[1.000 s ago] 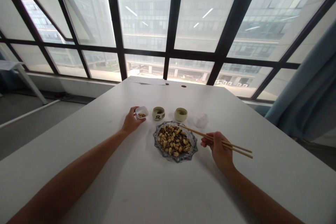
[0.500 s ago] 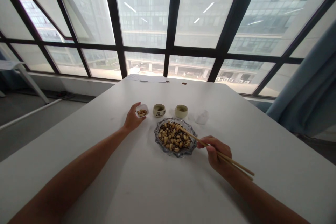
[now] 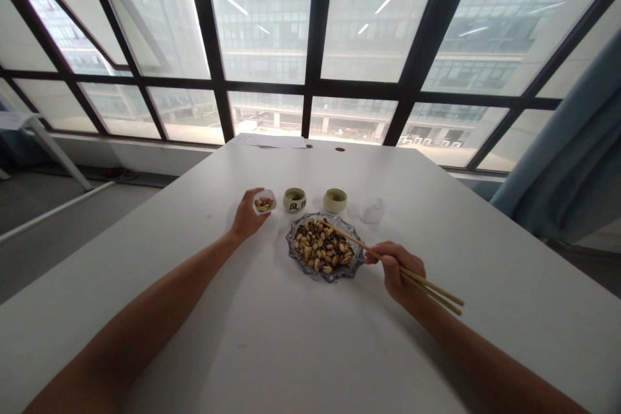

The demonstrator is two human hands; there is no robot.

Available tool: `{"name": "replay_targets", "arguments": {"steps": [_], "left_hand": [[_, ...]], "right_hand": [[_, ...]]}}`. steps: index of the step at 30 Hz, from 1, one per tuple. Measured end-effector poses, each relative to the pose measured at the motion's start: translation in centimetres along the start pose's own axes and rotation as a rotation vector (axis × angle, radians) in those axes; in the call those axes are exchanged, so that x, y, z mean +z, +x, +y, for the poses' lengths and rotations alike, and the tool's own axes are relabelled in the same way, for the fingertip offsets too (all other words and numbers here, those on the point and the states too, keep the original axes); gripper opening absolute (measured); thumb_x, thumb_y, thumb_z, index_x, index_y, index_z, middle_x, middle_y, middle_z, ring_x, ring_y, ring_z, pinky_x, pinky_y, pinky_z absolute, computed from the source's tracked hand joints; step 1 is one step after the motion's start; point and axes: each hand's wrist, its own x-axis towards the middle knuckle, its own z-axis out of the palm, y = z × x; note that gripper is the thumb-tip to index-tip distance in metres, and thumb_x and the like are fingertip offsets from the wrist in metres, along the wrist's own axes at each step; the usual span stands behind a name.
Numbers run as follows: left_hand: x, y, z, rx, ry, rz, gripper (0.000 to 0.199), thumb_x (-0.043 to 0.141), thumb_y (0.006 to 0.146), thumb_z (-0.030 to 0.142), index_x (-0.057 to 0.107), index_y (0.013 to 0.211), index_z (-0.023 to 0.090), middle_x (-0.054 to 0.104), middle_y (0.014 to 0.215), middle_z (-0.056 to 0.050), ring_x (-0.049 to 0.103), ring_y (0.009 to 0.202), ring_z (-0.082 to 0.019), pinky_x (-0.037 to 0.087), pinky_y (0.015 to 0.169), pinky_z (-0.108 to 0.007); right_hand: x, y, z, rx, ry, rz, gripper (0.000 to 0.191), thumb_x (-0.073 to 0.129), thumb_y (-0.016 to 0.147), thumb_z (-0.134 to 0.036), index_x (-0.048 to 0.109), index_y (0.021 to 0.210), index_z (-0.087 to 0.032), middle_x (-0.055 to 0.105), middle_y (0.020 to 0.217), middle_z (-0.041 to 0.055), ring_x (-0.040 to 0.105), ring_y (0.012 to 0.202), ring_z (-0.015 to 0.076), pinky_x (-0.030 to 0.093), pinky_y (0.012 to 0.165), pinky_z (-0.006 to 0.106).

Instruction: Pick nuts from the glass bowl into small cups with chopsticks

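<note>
My left hand (image 3: 248, 215) is closed around the side of a small clear plastic cup (image 3: 273, 196), tilted toward me, with some nuts (image 3: 264, 204) inside. In my right hand (image 3: 398, 270) is a pair of wooden chopsticks (image 3: 431, 287). Their tips reach into the far part of a scalloped glass bowl (image 3: 297, 261) filled with pistachios and dark striped seeds (image 3: 324, 250). Whether the tips pinch a piece is too small to tell. Behind the bowl stand a pale green cup with black characters (image 3: 294, 201) and a plain pale green cup (image 3: 335, 201).
A clear plastic piece (image 3: 372, 211) stands right of the plain cup. Papers (image 3: 272, 141) lie at the far edge of the white table (image 3: 272, 349), near two round holes. Large windows rise behind, and a blue curtain (image 3: 557, 162) hangs at the right.
The view has tilted slightly, so the table things appear a little higher. My left hand still holds the plastic cup; the chopsticks remain in the bowl with little visible movement.
</note>
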Motion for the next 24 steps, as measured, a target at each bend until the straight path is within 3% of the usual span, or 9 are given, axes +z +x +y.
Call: {"name": "replay_targets", "arguments": {"steps": [6, 10, 13, 17, 20, 24], "left_hand": [[0.1, 0.0, 0.1, 0.009, 0.005, 0.003, 0.061, 0.073, 0.066, 0.017, 0.052, 0.123, 0.018, 0.059, 0.123, -0.011, 0.058, 0.116, -0.026, 0.047, 0.103, -0.041], [0.1, 0.1, 0.0, 0.037, 0.016, 0.018, 0.060, 0.073, 0.066, 0.016, 0.052, 0.122, 0.018, 0.059, 0.123, -0.010, 0.058, 0.116, -0.026, 0.048, 0.103, -0.042], [0.3, 0.0, -0.2, 0.064, 0.023, 0.033, 0.061, 0.074, 0.065, 0.014, 0.052, 0.122, 0.019, 0.060, 0.121, -0.010, 0.059, 0.116, -0.026, 0.049, 0.102, -0.043], [0.4, -0.1, -0.3, 0.092, 0.032, 0.036, 0.061, 0.073, 0.067, 0.015, 0.051, 0.123, 0.020, 0.060, 0.122, -0.010, 0.059, 0.116, -0.026, 0.049, 0.102, -0.043], [0.4, -0.1, -0.3, 0.098, 0.030, 0.039, 0.060, 0.072, 0.067, 0.015, 0.051, 0.123, 0.019, 0.060, 0.121, -0.010, 0.058, 0.115, -0.026, 0.049, 0.102, -0.043], [0.3, -0.1, -0.3, 0.062, 0.014, 0.040, 0.061, 0.074, 0.066, 0.016, 0.052, 0.123, 0.020, 0.060, 0.121, -0.009, 0.059, 0.115, -0.026, 0.049, 0.101, -0.043]], "right_hand": [[0.1, -0.3, 0.4, 0.069, 0.017, 0.039, 0.045, 0.059, 0.084, -0.068, 0.071, 0.076, -0.025, 0.071, 0.062, 0.0049, 0.067, 0.057, 0.0204, 0.054, 0.057, 0.033], [0.9, 0.3, 1.1, 0.322, 0.265, 0.202, 0.049, 0.063, 0.080, -0.069, 0.067, 0.072, -0.021, 0.068, 0.057, 0.0033, 0.062, 0.047, 0.0168, 0.052, 0.048, 0.029], [1.1, 1.0, 2.0, 0.551, 0.509, 0.288, 0.056, 0.071, 0.067, -0.074, 0.065, 0.066, -0.018, 0.065, 0.052, 0.0026, 0.058, 0.042, 0.0140, 0.048, 0.040, 0.025], [1.0, 1.5, 3.1, 0.727, 0.619, 0.355, 0.056, 0.080, 0.058, -0.070, 0.063, 0.063, -0.017, 0.064, 0.051, 0.0023, 0.058, 0.043, 0.0121, 0.047, 0.038, 0.022], [1.0, 1.1, 3.0, 0.643, 0.565, 0.360, 0.055, 0.075, 0.065, -0.071, 0.063, 0.065, -0.017, 0.064, 0.052, 0.0027, 0.058, 0.042, 0.0130, 0.048, 0.038, 0.023], [0.9, -0.1, 2.1, 0.357, 0.333, 0.235, 0.051, 0.064, 0.080, -0.068, 0.066, 0.075, -0.017, 0.068, 0.057, 0.0047, 0.063, 0.046, 0.0170, 0.053, 0.046, 0.030]]}}
